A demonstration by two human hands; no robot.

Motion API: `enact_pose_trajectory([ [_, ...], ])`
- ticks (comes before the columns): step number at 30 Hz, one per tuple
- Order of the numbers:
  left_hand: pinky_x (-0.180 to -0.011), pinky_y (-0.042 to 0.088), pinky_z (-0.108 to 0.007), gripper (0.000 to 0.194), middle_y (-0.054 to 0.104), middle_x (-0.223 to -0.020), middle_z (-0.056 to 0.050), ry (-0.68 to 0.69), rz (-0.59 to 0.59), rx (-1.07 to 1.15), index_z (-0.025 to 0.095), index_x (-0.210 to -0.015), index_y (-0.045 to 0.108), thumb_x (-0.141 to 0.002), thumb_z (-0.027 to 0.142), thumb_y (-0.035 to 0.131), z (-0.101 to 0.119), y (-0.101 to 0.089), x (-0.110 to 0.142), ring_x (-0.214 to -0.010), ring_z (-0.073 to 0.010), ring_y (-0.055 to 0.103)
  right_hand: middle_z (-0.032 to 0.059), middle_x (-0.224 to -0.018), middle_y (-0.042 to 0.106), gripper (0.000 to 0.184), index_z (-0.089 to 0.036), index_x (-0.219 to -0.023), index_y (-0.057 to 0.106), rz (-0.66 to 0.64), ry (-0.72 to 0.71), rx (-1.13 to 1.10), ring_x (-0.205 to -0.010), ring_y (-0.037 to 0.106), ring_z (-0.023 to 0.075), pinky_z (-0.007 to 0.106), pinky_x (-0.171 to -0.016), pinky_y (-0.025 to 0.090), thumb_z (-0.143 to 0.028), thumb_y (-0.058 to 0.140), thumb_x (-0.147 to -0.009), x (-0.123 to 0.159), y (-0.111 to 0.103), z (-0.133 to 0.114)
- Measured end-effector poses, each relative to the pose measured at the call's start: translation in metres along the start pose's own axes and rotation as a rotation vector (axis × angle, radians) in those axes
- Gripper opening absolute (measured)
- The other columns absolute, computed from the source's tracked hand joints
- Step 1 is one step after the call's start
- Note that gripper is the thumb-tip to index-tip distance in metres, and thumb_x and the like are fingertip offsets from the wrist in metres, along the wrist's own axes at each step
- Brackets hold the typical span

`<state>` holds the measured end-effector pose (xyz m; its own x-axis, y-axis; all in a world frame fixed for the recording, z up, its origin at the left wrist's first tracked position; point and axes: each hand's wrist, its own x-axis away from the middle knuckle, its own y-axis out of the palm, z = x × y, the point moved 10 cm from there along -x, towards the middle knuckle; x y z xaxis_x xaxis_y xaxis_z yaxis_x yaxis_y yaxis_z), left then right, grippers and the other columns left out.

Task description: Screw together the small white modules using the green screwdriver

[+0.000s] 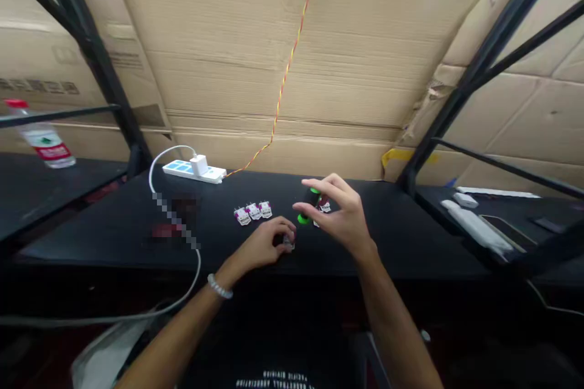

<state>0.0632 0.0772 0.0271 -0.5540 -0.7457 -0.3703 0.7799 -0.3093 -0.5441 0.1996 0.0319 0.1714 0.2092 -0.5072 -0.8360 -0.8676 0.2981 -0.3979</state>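
My left hand, a pale beaded bracelet on its wrist, is closed in a pinch on a small whitish part low over the black tabletop. Fingers largely cover that part. To the right, my right hand has its thumb and fingers apart around a black cylinder with bright green ends. The thumb crosses in front of the cylinder; whether it touches is unclear. Several small white-and-purple parts lie in a row beyond my left hand. More such parts show partly behind my right hand.
A white power strip with a plugged-in adapter lies by the cardboard wall. Its white cable loops down the left side. Black metal posts frame both sides. A water bottle stands far left.
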Motion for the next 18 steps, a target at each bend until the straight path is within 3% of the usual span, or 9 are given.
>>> enact_pose_trajectory([
  [3, -0.106, 0.052, -0.039, 0.014, 0.073, -0.116, -0.007, -0.003, -0.002, -0.004, 0.020, -0.083, 0.074, -0.083, 0.006, 0.077, 0.001, 0.000, 0.000, -0.111, -0.0238, 0.069, 0.0095, -0.115, 0.073, 0.044, -0.029, -0.140, 0.072, -0.024, 0.004, 0.040, -0.094, 0.072, 0.0220, 0.040, -0.087, 0.064, -0.038, 0.079, -0.097, 0.002, 0.004, 0.000],
  [6, -0.106, 0.053, -0.038, 0.013, 0.073, -0.116, -0.007, -0.006, -0.006, -0.006, 0.019, -0.082, 0.074, -0.083, 0.007, 0.077, 0.003, 0.000, 0.000, -0.110, -0.0236, 0.069, 0.0117, -0.142, 0.069, 0.050, -0.032, -0.157, 0.056, -0.146, 0.033, -0.143, -0.116, 0.073, 0.0235, 0.044, -0.100, 0.063, -0.027, 0.058, -0.107, 0.005, 0.019, 0.001],
  [9, -0.107, 0.052, -0.039, 0.012, 0.073, -0.116, -0.007, -0.004, -0.006, -0.005, 0.019, -0.083, 0.074, -0.083, 0.008, 0.078, 0.002, 0.000, 0.000, -0.111, -0.0239, 0.069, 0.0077, -0.116, 0.077, 0.036, -0.030, -0.137, 0.071, -0.082, 0.034, -0.153, -0.098, 0.075, 0.0212, 0.037, -0.086, 0.065, -0.029, 0.070, -0.102, 0.005, 0.015, 0.002],
  [12, -0.105, 0.053, -0.039, 0.012, 0.074, -0.116, -0.007, -0.005, -0.005, -0.005, 0.019, -0.083, 0.074, -0.083, 0.008, 0.079, 0.000, 0.000, 0.000, -0.109, -0.0240, 0.069, 0.0034, -0.091, 0.069, 0.025, -0.027, -0.113, 0.080, 0.064, 0.000, 0.027, -0.075, 0.066, 0.0185, 0.034, -0.069, 0.061, -0.035, 0.086, -0.090, 0.002, 0.002, -0.002],
  [14, -0.104, 0.053, -0.038, 0.012, 0.074, -0.115, -0.007, 0.000, -0.005, 0.002, 0.020, -0.083, 0.074, -0.083, 0.008, 0.078, 0.000, 0.000, 0.000, -0.109, -0.0238, 0.069, 0.0066, -0.101, 0.070, 0.029, -0.027, -0.120, 0.078, 0.058, -0.016, 0.059, -0.084, 0.069, 0.0209, 0.037, -0.077, 0.063, -0.035, 0.082, -0.093, 0.002, 0.001, -0.005],
  [16, -0.105, 0.053, -0.038, 0.012, 0.073, -0.115, -0.007, 0.002, -0.004, 0.003, 0.020, -0.083, 0.074, -0.083, 0.008, 0.078, 0.001, 0.000, 0.000, -0.109, -0.0234, 0.069, 0.0117, -0.125, 0.072, 0.038, -0.027, -0.139, 0.070, -0.033, -0.018, -0.008, -0.106, 0.073, 0.0251, 0.044, -0.095, 0.064, -0.030, 0.069, -0.101, 0.002, 0.007, -0.007],
  [18, -0.105, 0.053, -0.038, 0.013, 0.073, -0.116, -0.007, -0.004, -0.010, 0.007, 0.019, -0.084, 0.074, -0.083, 0.007, 0.079, 0.002, 0.000, 0.000, -0.109, -0.0232, 0.069, 0.0121, -0.136, 0.072, 0.046, -0.028, -0.151, 0.061, -0.110, -0.004, -0.098, -0.117, 0.073, 0.0252, 0.046, -0.104, 0.062, -0.024, 0.059, -0.105, 0.002, 0.012, -0.007],
])
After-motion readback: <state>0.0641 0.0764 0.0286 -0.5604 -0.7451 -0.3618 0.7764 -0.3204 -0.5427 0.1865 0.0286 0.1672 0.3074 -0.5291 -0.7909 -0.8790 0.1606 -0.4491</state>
